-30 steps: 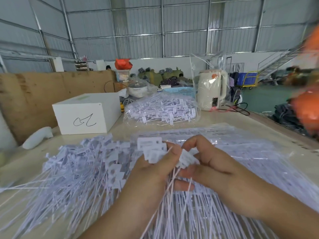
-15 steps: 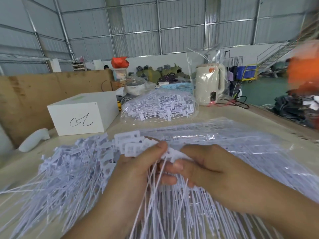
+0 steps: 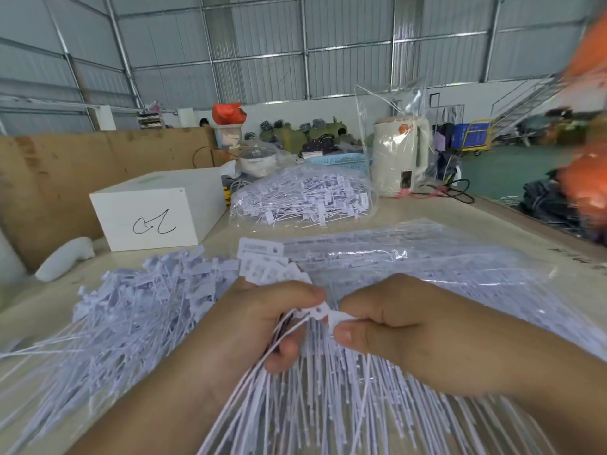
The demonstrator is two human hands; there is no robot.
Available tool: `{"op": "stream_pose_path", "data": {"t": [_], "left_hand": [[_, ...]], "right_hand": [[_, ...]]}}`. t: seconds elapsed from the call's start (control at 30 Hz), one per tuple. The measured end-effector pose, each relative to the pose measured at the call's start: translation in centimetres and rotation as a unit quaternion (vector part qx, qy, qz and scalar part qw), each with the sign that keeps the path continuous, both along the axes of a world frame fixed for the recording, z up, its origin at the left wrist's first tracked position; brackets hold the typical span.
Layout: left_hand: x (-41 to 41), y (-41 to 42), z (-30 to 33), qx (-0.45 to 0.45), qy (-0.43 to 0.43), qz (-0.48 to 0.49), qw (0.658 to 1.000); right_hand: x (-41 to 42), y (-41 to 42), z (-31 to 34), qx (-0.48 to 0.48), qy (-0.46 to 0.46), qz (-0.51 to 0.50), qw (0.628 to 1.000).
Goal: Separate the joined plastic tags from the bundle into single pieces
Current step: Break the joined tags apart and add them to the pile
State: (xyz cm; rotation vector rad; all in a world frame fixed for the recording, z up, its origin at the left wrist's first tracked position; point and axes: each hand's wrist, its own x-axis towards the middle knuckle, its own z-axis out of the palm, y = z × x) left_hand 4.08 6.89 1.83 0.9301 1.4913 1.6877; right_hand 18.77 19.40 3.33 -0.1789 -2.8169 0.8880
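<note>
White plastic tags: the left hand (image 3: 259, 320) grips the joined bundle (image 3: 262, 269) by its stems, heads fanned upward, while the right hand (image 3: 391, 326) pinches one tag (image 3: 335, 318) sideways, apparently to snap it free. Separated tags (image 3: 138, 307) pile at the worktop (image 3: 512, 224) left edge.

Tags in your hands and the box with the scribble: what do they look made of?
The tags between the left hand and right hand look like thin matte white plastic: flat printed heads, long bendy tails. The white box looks like smooth painted board or card; which one is unclear.
</note>
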Motion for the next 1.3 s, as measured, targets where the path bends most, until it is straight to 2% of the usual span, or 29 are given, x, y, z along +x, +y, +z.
{"op": "stream_pose_path", "data": {"t": [0.17,0.27,0.37,0.43,0.57,0.6,0.67,0.8,0.9,0.97,1.03,1.17,1.2,1.3], "left_hand": [[1.7,0.5,0.1,0.038,-0.016,0.097,0.994],[0.7,0.7,0.2,0.092,-0.031,0.187,0.978],[-2.6,-0.1,0.7,0.147,-0.111,0.259,0.948],[-3.3,-0.2,0.6,0.139,-0.128,0.242,0.952],[1.0,0.7,-0.2,0.063,0.028,0.12,0.99],[2.3,0.7,-0.2,0.072,0.031,0.078,0.994],[3.7,0.6,-0.1,0.099,0.007,0.027,0.995],[3.4,0.5,-0.2,0.092,-0.073,0.002,0.993],[3.1,0.5,-0.2,0.084,-0.069,-0.035,0.994],[2.6,0.6,-0.2,0.104,-0.068,-0.022,0.992],[2.0,0.5,0.0,0.109,-0.053,0.033,0.992],[1.8,0.0,0.6,0.131,-0.015,0.153,0.979],[1.9,0.0,0.7,0.136,-0.01,0.169,0.976],[1.5,0.3,0.7,0.184,0.002,0.187,0.965]], "right_hand": [[-0.4,0.2,0.2,-0.025,0.055,-0.012,0.998],[-0.4,0.1,-0.2,-0.019,0.079,-0.005,0.997],[0.0,0.3,-0.2,-0.109,0.148,0.002,0.983],[0.0,0.5,-0.1,-0.16,0.214,0.0,0.964],[-0.9,-0.4,-0.7,-0.195,0.269,0.029,0.943],[-1.1,-0.7,-1.0,-0.197,0.278,0.036,0.939],[-1.4,-0.9,-1.6,-0.196,0.295,0.031,0.935],[-2.1,-1.3,-2.1,-0.235,0.328,-0.014,0.915],[-2.4,-1.7,-2.4,-0.28,0.344,-0.017,0.896],[-2.6,-1.5,-2.9,-0.253,0.337,-0.052,0.905],[-2.8,-1.4,-3.4,-0.299,0.29,-0.075,0.906],[-3.8,-3.1,-4.2,-0.373,0.122,0.006,0.92],[-4.0,-3.6,-4.4,-0.403,0.096,0.026,0.91],[-4.4,-4.3,-4.6,-0.531,0.029,0.057,0.845]]}}
